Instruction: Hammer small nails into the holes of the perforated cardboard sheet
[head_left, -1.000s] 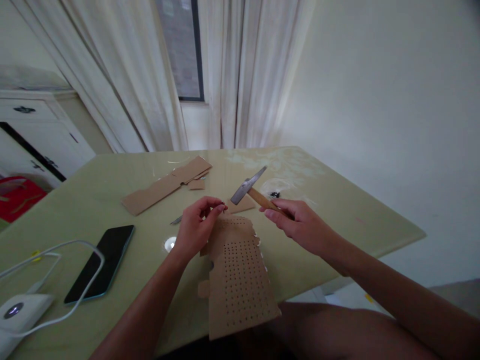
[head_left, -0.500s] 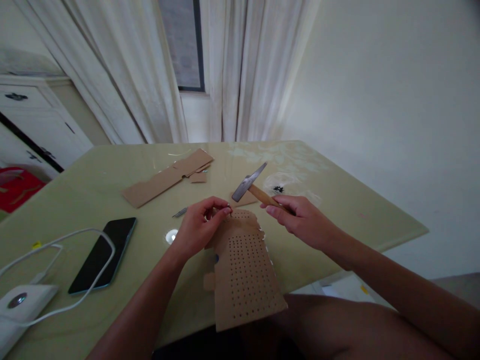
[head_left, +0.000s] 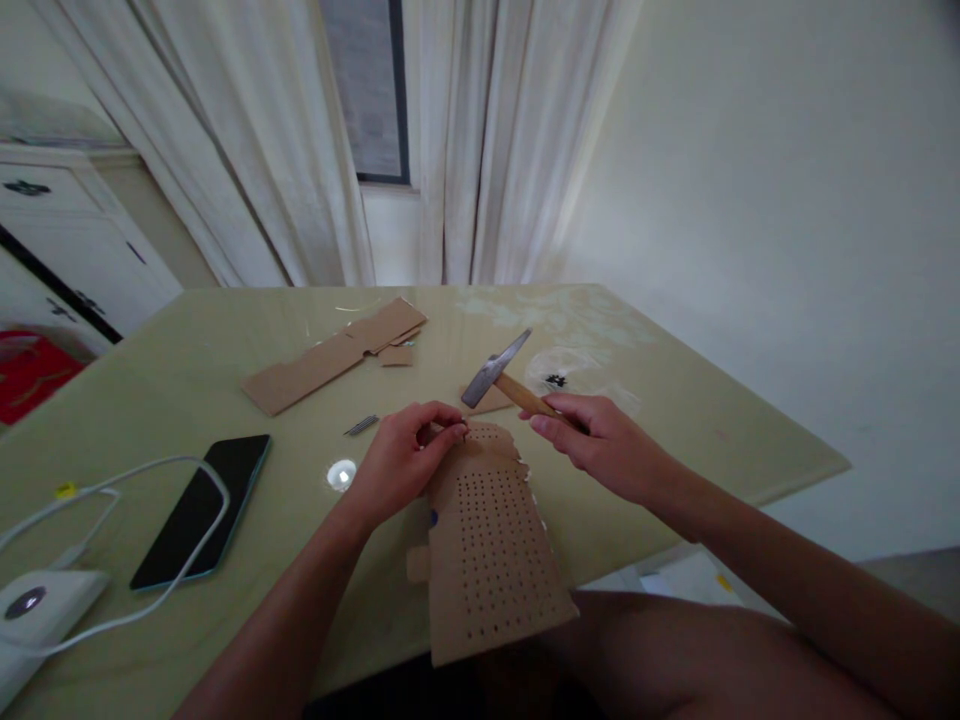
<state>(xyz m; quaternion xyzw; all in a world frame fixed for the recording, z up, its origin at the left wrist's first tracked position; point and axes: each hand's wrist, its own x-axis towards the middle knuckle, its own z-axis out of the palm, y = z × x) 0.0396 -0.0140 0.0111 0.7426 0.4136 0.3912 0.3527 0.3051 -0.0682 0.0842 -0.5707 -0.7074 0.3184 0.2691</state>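
Note:
A piece of brown cardboard [head_left: 495, 540] with rows of small punched holes lies over the near edge of the table. At its far left corner my left hand [head_left: 409, 455] is closed in a pinch on a thin nail, mostly hidden by the fingertips. My right hand [head_left: 604, 440] is wrapped round the wooden handle of a hammer [head_left: 486, 382]. The metal head hangs just above and beyond the left fingertips, apart from them. Several loose nails [head_left: 361, 426] lie on the table to the left of my left hand.
Cardboard strips [head_left: 337, 355] lie farther back on the table [head_left: 712, 400]. Small black pieces [head_left: 556, 381] rest on clear plastic beyond my right hand. To the left are a phone [head_left: 202, 510], a white cable [head_left: 180, 460] and a white device [head_left: 45, 620].
The hammer and right hand have stayed almost in place. My left fingertips have shifted slightly at the cardboard's corner, still pinching the nail. The view has moved a little.

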